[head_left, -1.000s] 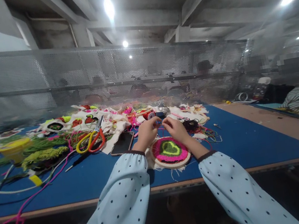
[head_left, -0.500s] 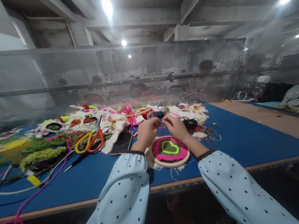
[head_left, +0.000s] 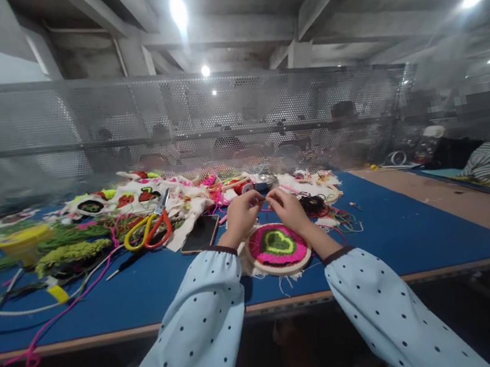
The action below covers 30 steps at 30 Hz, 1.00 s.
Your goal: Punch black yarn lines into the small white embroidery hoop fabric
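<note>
Head view | left hand (head_left: 242, 215), right hand (head_left: 289, 208): by hoop's (head_left: 284, 270) far edge, fingertips near each other, grip too small to tell | phone (head_left: 199, 234): left

Loose light blue sleeves (head_left: 190, 329), small scattered black dots (head_left: 165, 364), narrow dark brown cuffs (head_left: 339, 254), bare hands (head_left: 240, 217)

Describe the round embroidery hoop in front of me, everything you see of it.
The embroidery hoop has a pale, wood-like rim around fuzzy, yarn-like work: bright pink outside, dark green within, and a green heart-like shape outlined in yellow-green. It lies face up on the blue table top, with frayed white cloth spilling out around it. The left hand and right hand are just beyond it; whether the right wrist touches its rim is unclear.
</note>
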Tool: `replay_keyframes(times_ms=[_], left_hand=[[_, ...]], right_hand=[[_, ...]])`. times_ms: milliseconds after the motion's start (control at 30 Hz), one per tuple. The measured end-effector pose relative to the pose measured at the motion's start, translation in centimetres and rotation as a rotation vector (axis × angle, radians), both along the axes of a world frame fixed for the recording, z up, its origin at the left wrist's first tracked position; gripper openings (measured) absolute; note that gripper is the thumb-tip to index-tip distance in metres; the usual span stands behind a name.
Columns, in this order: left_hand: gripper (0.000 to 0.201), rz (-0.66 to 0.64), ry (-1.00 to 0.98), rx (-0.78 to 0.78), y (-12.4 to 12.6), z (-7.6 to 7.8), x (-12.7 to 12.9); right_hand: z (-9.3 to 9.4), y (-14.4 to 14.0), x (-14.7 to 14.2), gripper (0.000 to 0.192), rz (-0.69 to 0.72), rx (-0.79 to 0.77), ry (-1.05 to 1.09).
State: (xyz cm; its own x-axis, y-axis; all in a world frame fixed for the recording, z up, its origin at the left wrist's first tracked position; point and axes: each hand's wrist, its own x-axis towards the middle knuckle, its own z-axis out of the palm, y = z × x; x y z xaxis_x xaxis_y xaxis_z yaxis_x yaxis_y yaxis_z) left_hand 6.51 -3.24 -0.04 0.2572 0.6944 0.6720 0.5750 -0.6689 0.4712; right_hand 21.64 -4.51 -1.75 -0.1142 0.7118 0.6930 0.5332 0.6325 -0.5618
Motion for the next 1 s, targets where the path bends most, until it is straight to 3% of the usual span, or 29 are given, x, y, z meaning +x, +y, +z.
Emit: replay_keyframes(times_ms=[567, 667, 833, 1000], left_hand=[[0.019, 0.023, -0.031, -0.053, -0.3, 0.2, -0.1], [0.015, -0.014, -0.164, -0.072, 0.1, 0.2, -0.2], [0.017, -0.186, -0.41, -0.152, 1.0, 0.7, -0.1], [0.022, -0.381, -0.508, -0.36, 1.6, 3.5, -0.1]], right_hand=[[0.4, -0.9, -0.2, 0.014, -0.021, 0.019, -0.047], [0.4, -0.5, -0.5, 0.015, 0.104, -0.105, 0.147], [0.4, 0.4, -0.8, 0.018, 0.359, -0.472, 0.522], [0.8, 0.5, -0.5, 0.018, 0.509, -0.699, 0.71]])
